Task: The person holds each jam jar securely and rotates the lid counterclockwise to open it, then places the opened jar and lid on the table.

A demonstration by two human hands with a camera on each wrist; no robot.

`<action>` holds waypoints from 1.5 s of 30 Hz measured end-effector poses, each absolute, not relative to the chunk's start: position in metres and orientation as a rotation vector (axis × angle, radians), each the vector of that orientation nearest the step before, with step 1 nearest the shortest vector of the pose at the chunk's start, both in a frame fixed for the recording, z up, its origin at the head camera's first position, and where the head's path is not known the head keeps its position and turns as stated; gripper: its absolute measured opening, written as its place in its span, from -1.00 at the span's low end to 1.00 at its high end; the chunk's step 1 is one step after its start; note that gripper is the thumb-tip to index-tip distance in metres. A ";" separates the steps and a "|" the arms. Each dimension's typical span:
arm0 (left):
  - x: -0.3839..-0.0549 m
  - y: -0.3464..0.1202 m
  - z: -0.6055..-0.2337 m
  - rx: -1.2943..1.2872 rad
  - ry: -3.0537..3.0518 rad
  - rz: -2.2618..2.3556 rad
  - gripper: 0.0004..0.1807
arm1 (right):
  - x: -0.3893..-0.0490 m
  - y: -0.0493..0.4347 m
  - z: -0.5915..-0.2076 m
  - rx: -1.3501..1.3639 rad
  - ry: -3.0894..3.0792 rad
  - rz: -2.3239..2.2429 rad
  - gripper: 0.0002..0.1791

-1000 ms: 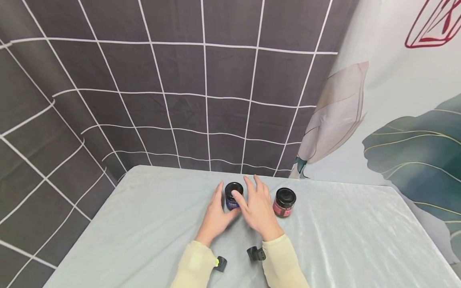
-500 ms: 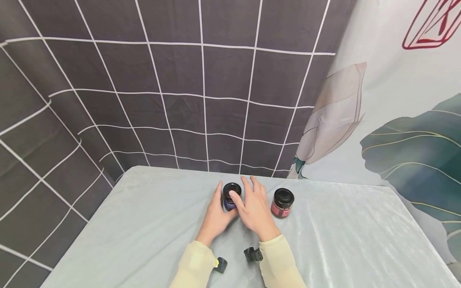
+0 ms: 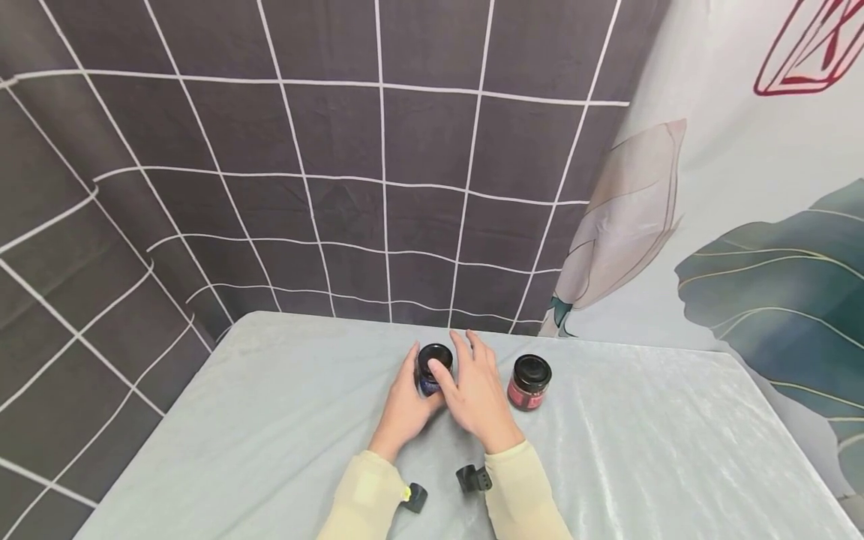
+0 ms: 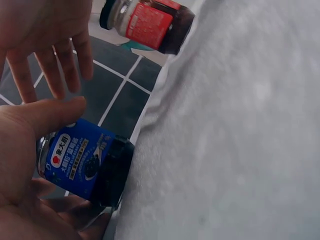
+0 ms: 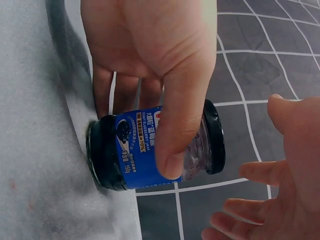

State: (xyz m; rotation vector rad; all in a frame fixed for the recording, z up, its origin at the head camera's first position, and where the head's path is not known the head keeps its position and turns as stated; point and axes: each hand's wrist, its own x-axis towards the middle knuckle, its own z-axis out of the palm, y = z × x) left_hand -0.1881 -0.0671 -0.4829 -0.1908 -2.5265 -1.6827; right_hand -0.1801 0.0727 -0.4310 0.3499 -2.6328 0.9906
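Note:
A small jar of blueberry jam with a blue label and black lid stands upright on the cloth. My left hand grips it from the left. In the right wrist view the left thumb lies across the blue label, and the fingers reach behind the glass. My right hand is beside the jar on its right, fingers spread and holding nothing. Its thumb hovers over the lid, apart from it in the right wrist view. To the right stands a second jar, with a red label and black lid.
A pale grey cloth covers the table. Behind it hangs a dark curtain with white grid lines. A white, leaf-patterned curtain hangs at the right. Each wrist wears a small black camera.

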 end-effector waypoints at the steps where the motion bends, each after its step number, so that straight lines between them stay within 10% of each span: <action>1: -0.189 -0.066 -0.483 -0.184 -2.520 -1.714 0.06 | -0.180 0.073 -0.431 0.345 -2.634 0.991 -0.29; 45: -0.192 -0.060 -0.484 -0.057 -2.471 -1.761 -0.29 | -0.184 0.071 -0.436 0.351 -2.644 1.028 -0.30</action>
